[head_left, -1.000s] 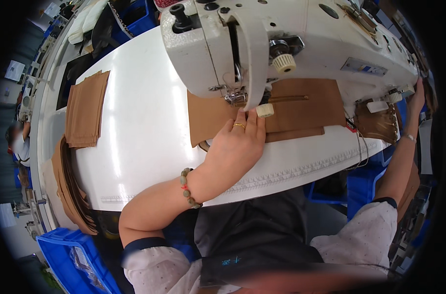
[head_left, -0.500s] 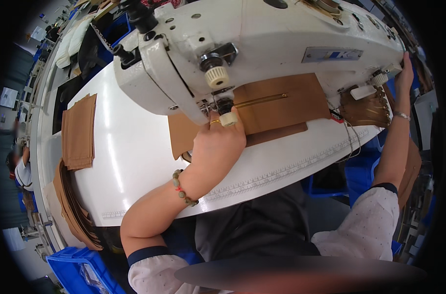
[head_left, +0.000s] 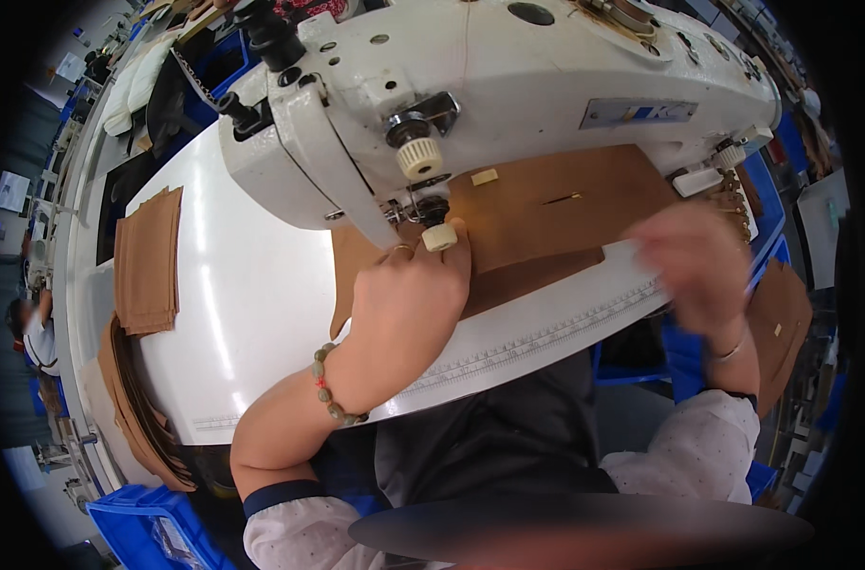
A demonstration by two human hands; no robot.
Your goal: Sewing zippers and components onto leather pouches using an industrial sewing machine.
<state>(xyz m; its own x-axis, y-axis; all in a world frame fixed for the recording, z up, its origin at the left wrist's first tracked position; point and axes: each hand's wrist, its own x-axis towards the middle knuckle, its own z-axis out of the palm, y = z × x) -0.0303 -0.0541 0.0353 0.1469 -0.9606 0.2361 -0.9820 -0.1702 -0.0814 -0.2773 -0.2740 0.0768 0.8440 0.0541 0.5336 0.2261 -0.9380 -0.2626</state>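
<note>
Right hand (head_left: 695,261) has left the far right end of the white sewing machine (head_left: 518,85) since the earlier frame, now at 3 o'clock by the right edge of the brown sheet (head_left: 532,223); motion-blurred, can't tell if fingers are closed or touching. Sheet's visible face has changed too: long gold strip gone from view, now a small pale tag (head_left: 485,177) at 1 o'clock and short dark slit-like mark (head_left: 563,199) at 2 o'clock. Left hand (head_left: 413,294) stays near centre, fingers bent and pressing on the sheet beside the machine's foot; fingertips partly hidden, can't tell if gripping. Sheet lies on the white bench (head_left: 262,294), under the machine, from centre out to 2 o'clock; lower brown layer (head_left: 532,282) juts past its near edge. Printed ruler scale (head_left: 546,330) runs along the bench's near edge. Stacked brown pieces (head_left: 148,261) at 9 o'clock, curved brown bundle (head_left: 140,408) at 8, blue crate (head_left: 119,513) between 7 and 8.
</note>
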